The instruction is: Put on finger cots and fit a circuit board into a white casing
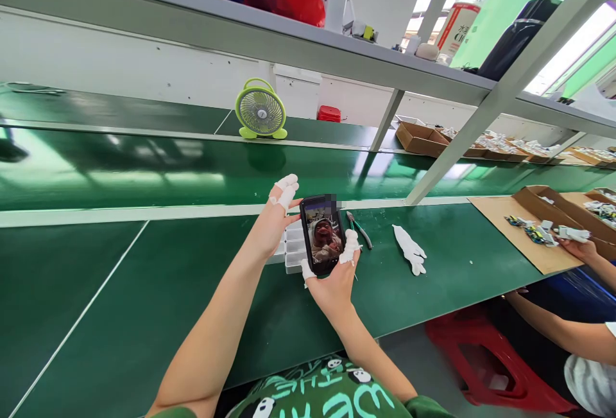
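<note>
Wrapped around the lower part of a dark-cased phone (pixel 321 228), my right hand (pixel 335 277) wears white finger covers on its thumb and fingertips. The phone stands tilted toward me, its lit screen showing a picture. At its upper left edge, my left hand (pixel 280 216) pinches the corner between thumb and a finger, with the other covered fingers raised. A white compartment box (pixel 294 254) lies behind the phone, partly hidden. Just right of the phone rest pliers (pixel 363 235) with dark handles. A limp white glove (pixel 410 251) lies farther right on the green bench.
A green fan (pixel 261 110) stands across the belt (pixel 192 174). A slanted metal post (pixel 447 155) rises at the right. Overhead runs a loaded shelf (pixel 240 33). A co-worker's hand (pixel 580 250) holds white parts over cardboard (pixel 505 244), near a red stool (pixel 481 366).
</note>
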Tool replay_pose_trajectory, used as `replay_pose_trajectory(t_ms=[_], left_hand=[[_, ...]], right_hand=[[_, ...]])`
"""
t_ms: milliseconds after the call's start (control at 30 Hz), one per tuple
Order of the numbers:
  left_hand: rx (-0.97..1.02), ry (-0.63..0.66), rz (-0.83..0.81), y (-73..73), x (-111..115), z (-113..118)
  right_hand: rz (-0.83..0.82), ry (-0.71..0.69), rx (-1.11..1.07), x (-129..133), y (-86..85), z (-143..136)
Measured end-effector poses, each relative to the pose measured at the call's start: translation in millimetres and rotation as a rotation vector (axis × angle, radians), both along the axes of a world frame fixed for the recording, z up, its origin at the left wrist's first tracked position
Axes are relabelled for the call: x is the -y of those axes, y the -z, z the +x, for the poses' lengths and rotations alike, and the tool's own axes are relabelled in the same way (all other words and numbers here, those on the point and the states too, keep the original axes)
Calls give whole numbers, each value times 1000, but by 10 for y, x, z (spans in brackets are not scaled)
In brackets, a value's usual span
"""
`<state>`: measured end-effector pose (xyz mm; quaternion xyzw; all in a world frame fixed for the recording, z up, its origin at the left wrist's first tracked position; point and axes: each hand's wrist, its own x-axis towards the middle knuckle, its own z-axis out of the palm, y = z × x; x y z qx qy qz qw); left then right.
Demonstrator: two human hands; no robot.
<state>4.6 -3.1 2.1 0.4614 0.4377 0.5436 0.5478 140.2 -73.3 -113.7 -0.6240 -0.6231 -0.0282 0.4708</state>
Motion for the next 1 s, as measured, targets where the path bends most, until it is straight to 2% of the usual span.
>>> replay_pose_trajectory(t_ms=[500, 767, 1000], left_hand=[[18, 7, -2, -39, 34, -1], [-9, 8, 25, -3, 25, -17], [-10, 24, -2, 16, 12, 5]], right_hand=[[6, -12, 30, 2, 28, -4], [-6, -14, 23, -4, 22, -21], [-96, -10, -36, -4, 47, -59]])
